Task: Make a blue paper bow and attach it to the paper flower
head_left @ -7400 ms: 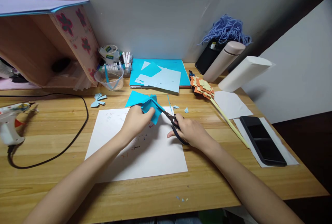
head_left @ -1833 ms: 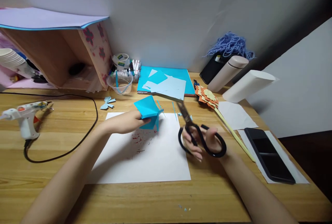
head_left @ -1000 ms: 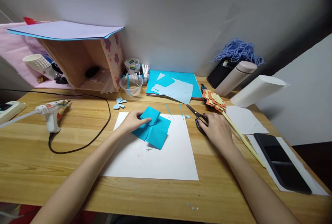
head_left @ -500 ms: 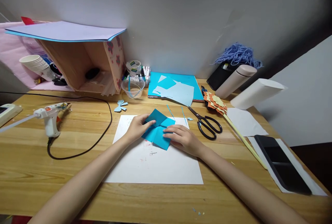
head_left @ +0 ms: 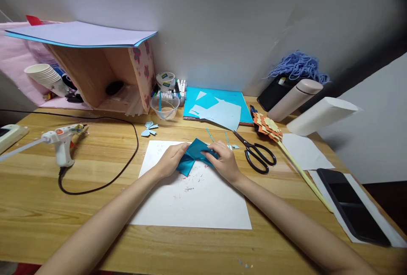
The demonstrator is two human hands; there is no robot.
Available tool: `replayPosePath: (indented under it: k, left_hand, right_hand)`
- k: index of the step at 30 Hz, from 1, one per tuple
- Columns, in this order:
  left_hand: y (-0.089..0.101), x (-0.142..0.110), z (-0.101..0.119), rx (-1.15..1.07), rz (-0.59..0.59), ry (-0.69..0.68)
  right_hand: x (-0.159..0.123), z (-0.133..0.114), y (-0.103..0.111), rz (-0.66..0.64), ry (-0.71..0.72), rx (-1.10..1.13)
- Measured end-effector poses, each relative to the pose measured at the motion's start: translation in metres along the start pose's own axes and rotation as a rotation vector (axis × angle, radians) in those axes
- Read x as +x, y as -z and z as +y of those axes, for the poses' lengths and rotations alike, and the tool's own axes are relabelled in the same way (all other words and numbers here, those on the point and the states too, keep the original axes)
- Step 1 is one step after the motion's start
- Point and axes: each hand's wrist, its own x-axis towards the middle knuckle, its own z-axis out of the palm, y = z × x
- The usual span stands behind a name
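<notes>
A creased piece of blue paper is held between my two hands, partly folded, over a white sheet with small coloured marks. My left hand grips its left side, the fingers mostly hidden beneath. At the right side, my right hand pinches it with thumb and fingers. Behind the right hand lie thin blue paper strips. Black-handled scissors rest to the right, their blades pointing away to the left. A small cut pale-blue paper shape lies beyond the left hand.
A glue gun with a looped black cable stands left. A box, a clear plastic cup and a blue folder line the back. A paper flower, a bottle and a phone are right.
The blue paper was spread flatter; now its sides are bent together. My right hand has turned upward and shifted slightly away from me. The view has shifted a little.
</notes>
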Motion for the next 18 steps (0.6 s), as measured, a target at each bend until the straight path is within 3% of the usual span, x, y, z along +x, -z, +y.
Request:
replayPosePath:
  k: [5,9,12,18]
  left_hand:
    - [-0.004,-0.001,-0.005,0.147,0.002,-0.041]
    - [-0.006,0.0,-0.008,0.131,-0.005,-0.07]
    - [-0.006,0.0,-0.008,0.089,-0.009,-0.063]
    - [-0.005,0.0,-0.006,0.11,-0.02,-0.077]
  right_hand:
    - [0.001,-0.002,-0.003,-0.017,0.063,0.0]
    - [0.0,-0.003,0.002,-0.004,0.108,0.015]
    - [0.0,0.0,0.006,0.052,0.016,0.044]
    - [0.003,0.01,0.009,-0.067,-0.181,0.243]
